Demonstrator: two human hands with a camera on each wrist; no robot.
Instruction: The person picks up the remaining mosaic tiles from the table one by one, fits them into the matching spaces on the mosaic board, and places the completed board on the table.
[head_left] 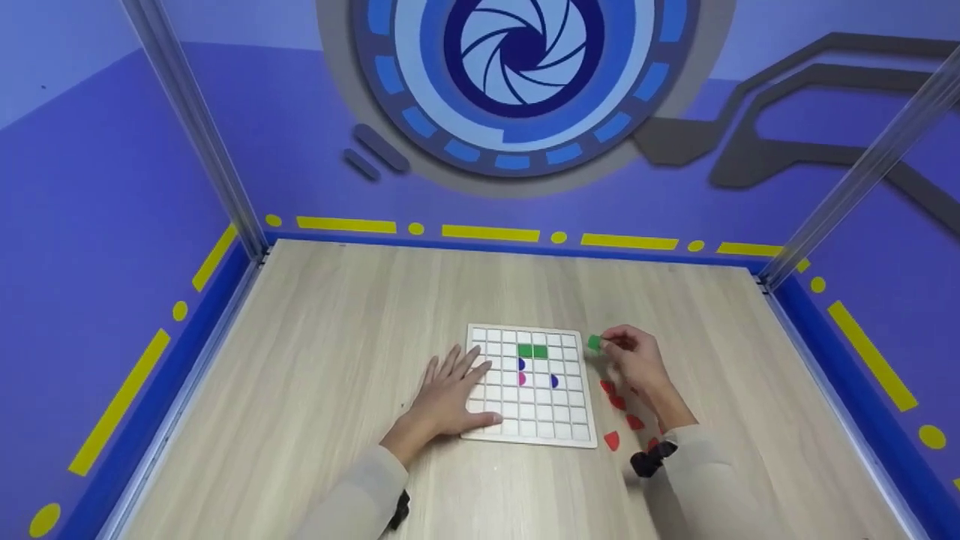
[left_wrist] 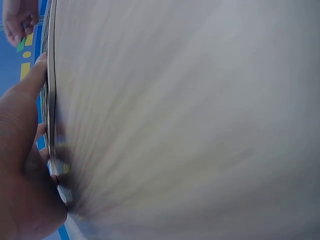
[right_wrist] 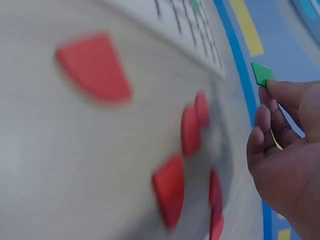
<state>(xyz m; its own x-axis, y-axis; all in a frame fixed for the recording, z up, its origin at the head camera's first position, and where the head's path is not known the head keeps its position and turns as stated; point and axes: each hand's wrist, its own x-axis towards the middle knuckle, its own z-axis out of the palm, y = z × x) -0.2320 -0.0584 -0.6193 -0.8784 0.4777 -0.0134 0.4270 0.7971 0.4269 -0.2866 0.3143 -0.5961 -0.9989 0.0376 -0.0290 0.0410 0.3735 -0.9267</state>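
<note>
A white grid board (head_left: pixel 566 415) lies flat on the wooden table. Set in its cells are two green squares (head_left: pixel 532 351) side by side, two dark blue half-circles (head_left: pixel 554 381) and a pink half-circle (head_left: pixel 522 379). My left hand (head_left: pixel 448 397) rests with spread fingers on the board's left edge. Off the board's upper right corner, my right hand (head_left: pixel 636 361) pinches a green square tile (right_wrist: pixel 262 74) between thumb and fingertips, raised above the table. Several red quarter-circle pieces (right_wrist: pixel 96 67) lie right of the board, below the right hand; the forearm partly hides some.
The wooden table (head_left: pixel 360 300) is enclosed by blue printed walls (head_left: pixel 262 120) with metal corner posts (head_left: pixel 202 127). A black wrist strap (head_left: pixel 654 457) sits on the right sleeve, close to the red pieces.
</note>
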